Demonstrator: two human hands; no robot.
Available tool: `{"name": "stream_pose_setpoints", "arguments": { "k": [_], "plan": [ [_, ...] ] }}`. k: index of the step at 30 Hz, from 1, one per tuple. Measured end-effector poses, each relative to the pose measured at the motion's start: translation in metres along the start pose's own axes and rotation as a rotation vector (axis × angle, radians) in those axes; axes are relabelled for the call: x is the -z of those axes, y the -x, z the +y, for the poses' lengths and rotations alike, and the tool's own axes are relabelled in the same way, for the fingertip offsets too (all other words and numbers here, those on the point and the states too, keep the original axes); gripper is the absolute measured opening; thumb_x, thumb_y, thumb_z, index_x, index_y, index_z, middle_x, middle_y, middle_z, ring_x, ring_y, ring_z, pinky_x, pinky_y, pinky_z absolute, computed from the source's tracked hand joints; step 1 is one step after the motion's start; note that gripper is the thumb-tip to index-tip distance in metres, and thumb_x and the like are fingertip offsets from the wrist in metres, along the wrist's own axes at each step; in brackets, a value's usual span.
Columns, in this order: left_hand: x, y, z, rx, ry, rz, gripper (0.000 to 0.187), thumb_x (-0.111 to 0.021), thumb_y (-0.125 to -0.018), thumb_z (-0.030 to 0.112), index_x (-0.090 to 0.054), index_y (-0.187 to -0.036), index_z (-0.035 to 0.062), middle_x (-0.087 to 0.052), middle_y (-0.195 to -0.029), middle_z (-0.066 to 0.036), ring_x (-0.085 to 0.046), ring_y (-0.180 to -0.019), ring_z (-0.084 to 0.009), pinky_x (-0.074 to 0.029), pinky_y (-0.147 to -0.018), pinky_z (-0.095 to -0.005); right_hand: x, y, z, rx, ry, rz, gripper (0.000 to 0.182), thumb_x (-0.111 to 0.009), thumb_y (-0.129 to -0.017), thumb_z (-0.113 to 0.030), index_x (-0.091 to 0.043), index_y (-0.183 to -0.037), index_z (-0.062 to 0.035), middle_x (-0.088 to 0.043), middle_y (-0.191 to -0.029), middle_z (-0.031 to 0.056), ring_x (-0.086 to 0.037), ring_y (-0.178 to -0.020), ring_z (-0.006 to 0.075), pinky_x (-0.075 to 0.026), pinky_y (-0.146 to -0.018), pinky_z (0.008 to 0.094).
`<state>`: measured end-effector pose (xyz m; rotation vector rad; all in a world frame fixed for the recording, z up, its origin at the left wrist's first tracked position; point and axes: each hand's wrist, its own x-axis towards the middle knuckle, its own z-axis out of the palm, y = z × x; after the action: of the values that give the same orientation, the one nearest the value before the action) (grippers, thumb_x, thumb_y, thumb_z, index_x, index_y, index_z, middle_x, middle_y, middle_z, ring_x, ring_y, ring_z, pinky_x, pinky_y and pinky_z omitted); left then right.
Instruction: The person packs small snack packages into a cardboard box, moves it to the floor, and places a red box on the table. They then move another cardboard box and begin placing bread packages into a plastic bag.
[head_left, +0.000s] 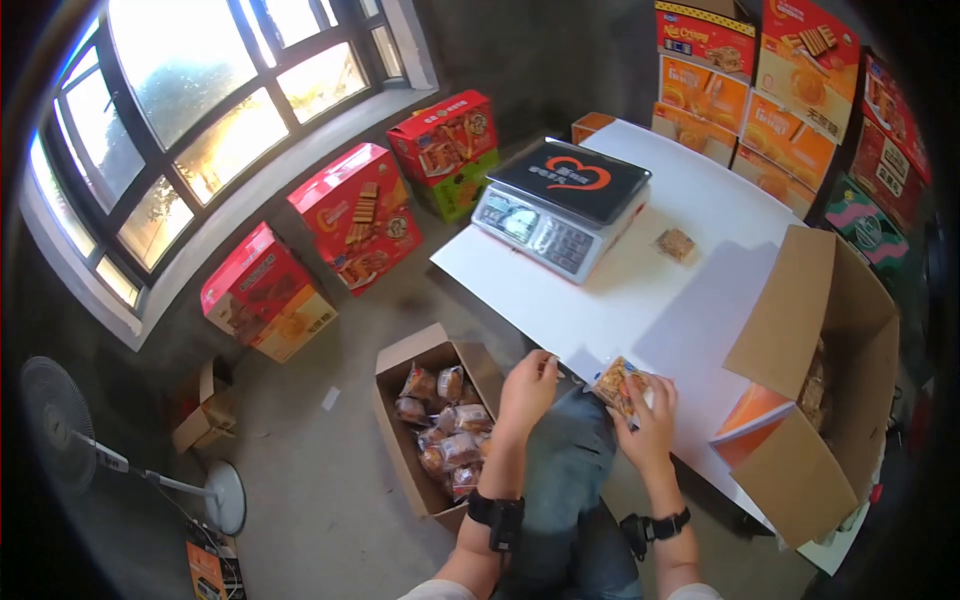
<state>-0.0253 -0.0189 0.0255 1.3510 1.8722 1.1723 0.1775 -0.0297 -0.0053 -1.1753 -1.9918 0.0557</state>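
Observation:
My right hand [650, 418] grips a clear-wrapped crispy snack [618, 384], golden brown with a bit of blue and red print, over the near edge of the white table [700, 345]. To its left, my left hand [530, 385] is raised by the table edge with curled fingers; whether anything sits between the fingertips is too small to tell. Another wrapped snack [676, 244] lies on the table beside a digital scale [560, 205]. Below and left of my left hand, an open cardboard box [400, 462] on the floor holds several wrapped brown baked goods [460, 450].
A large open carton [850, 330] stands on the table's right side, with wrapped pieces inside. Red and orange snack boxes [360, 215] line the wall under the window; more printed boxes [790, 130] are stacked behind the table. A standing fan [62, 420] is at far left.

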Motion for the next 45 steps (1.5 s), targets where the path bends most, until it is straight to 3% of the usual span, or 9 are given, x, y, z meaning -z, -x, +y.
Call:
{"name": "stream_pose_setpoints", "arguments": {
  "k": [5, 7, 10, 14, 22, 34, 37, 41, 45],
  "plan": [
    [-0.008, 0.000, -0.008, -0.029, 0.067, -0.023, 0.023, -0.049, -0.085, 0.020, -0.057, -0.090, -0.0010, -0.063, -0.075, -0.013, -0.062, -0.071, -0.0244, -0.046, -0.064, -0.0317, 0.144, 0.042, -0.024, 0.238, 0.346, 0.525, 0.046, -0.058, -0.080, -0.024, -0.045, -0.121, -0.0093, -0.043, -0.120, 0.0211, -0.043, -0.110, 0.0382, -0.034, -0.092, 0.0505],
    [-0.007, 0.002, -0.006, -0.021, 0.065, -0.047, 0.023, -0.049, -0.085, 0.019, -0.057, -0.090, -0.0012, -0.064, -0.075, -0.013, -0.062, -0.071, -0.0233, -0.046, -0.064, -0.0315, 0.156, 0.032, 0.000, -0.154, 0.272, 1.022, 0.049, -0.056, -0.083, -0.024, -0.040, -0.124, -0.0033, -0.042, -0.122, 0.0211, -0.042, -0.111, 0.0372, -0.033, -0.092, 0.0497],
    [-0.012, 0.003, -0.006, -0.053, 0.048, -0.064, 0.023, -0.049, -0.085, 0.020, -0.057, -0.092, -0.0013, -0.063, -0.074, -0.013, -0.062, -0.069, -0.0225, -0.046, -0.064, -0.0307, 0.189, 0.019, 0.048, -0.177, 0.814, 0.831, 0.063, -0.065, -0.078, -0.025, -0.035, -0.128, -0.0011, -0.043, -0.124, 0.0179, -0.039, -0.114, 0.0365, -0.029, -0.094, 0.0493],
    [-0.018, 0.001, -0.011, -0.047, 0.040, -0.138, 0.022, -0.050, -0.085, 0.017, -0.057, -0.093, -0.0029, -0.064, -0.075, -0.012, -0.061, -0.068, -0.0192, -0.046, -0.063, -0.0289, 0.191, 0.016, 0.039, -0.128, 0.749, 0.806, 0.065, -0.070, -0.073, -0.014, -0.036, -0.127, -0.0014, -0.042, -0.126, 0.0174, -0.038, -0.115, 0.0362, -0.029, -0.096, 0.0481],
    [-0.017, 0.004, 0.001, -0.025, 0.102, -0.197, 0.023, -0.048, -0.087, 0.017, -0.056, -0.095, -0.0034, -0.063, -0.074, -0.011, -0.061, -0.068, -0.0169, -0.046, -0.063, -0.0273, 0.195, -0.003, 0.024, -0.347, 0.701, 0.799, 0.062, -0.051, -0.085, -0.031, -0.026, -0.133, -0.0022, -0.020, -0.140, 0.0209, -0.016, -0.128, 0.0422, -0.016, -0.100, 0.0530],
    [-0.010, 0.005, 0.010, -0.028, 0.064, -0.136, 0.023, -0.048, -0.087, 0.019, -0.057, -0.095, -0.0014, -0.063, -0.077, -0.012, -0.061, -0.071, -0.0201, -0.046, -0.065, -0.0295, 0.186, -0.003, 0.014, -0.366, 0.773, 0.699, 0.052, -0.050, -0.084, -0.021, -0.031, -0.128, -0.0001, -0.035, -0.132, 0.0181, -0.025, -0.123, 0.0383, -0.020, -0.100, 0.0496],
    [-0.002, 0.009, 0.015, -0.019, -0.057, -0.050, 0.024, -0.049, -0.087, 0.020, -0.057, -0.095, -0.0007, -0.063, -0.079, -0.013, -0.061, -0.073, -0.0237, -0.046, -0.067, -0.0320, 0.160, 0.002, 0.011, -0.084, 0.534, 0.836, 0.049, -0.054, -0.079, -0.016, -0.037, -0.122, 0.0007, -0.041, -0.126, 0.0180, -0.033, -0.118, 0.0377, -0.024, -0.099, 0.0491],
    [0.015, 0.016, 0.013, 0.030, -0.177, 0.033, 0.027, -0.049, -0.086, 0.024, -0.057, -0.096, -0.0002, -0.062, -0.083, -0.016, -0.059, -0.077, -0.0302, -0.045, -0.069, -0.0362, 0.080, 0.009, -0.004, 0.283, 0.127, 0.341, 0.043, -0.057, -0.066, -0.007, -0.049, -0.108, -0.0082, -0.051, -0.114, 0.0114, -0.045, -0.109, 0.0305, -0.034, -0.091, 0.0492],
    [0.033, 0.015, -0.003, 0.096, -0.288, 0.041, 0.031, -0.049, -0.086, 0.027, -0.056, -0.100, 0.0000, -0.060, -0.089, -0.017, -0.058, -0.082, -0.0329, -0.045, -0.072, -0.0380, -0.003, -0.045, 0.024, 0.208, -0.020, 0.082, 0.043, -0.055, -0.066, 0.000, -0.050, -0.109, -0.0061, -0.052, -0.110, 0.0122, -0.046, -0.106, 0.0292, -0.031, -0.093, 0.0466]
  ]
}}
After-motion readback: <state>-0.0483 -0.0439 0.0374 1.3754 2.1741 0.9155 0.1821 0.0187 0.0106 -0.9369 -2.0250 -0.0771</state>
